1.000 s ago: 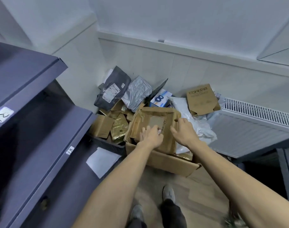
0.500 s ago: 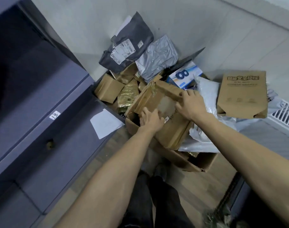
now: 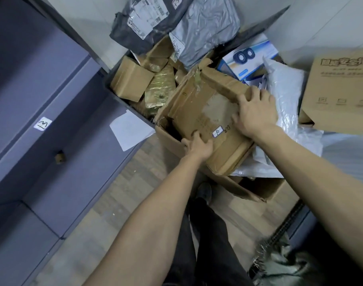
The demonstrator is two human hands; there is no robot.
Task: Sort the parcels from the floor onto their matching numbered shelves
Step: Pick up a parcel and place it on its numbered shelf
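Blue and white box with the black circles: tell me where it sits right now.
In the head view the blue and white box lies upper right in the pile, wedged between the grey plastic mailer and the white plastic bag, just beyond the right hand.

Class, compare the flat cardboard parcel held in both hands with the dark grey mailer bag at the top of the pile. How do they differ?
The flat cardboard parcel is brown and stiff; the dark grey mailer bag is soft, crinkled plastic. The parcel is gripped by the left hand and right hand; the bag lies untouched. Both carry labels.
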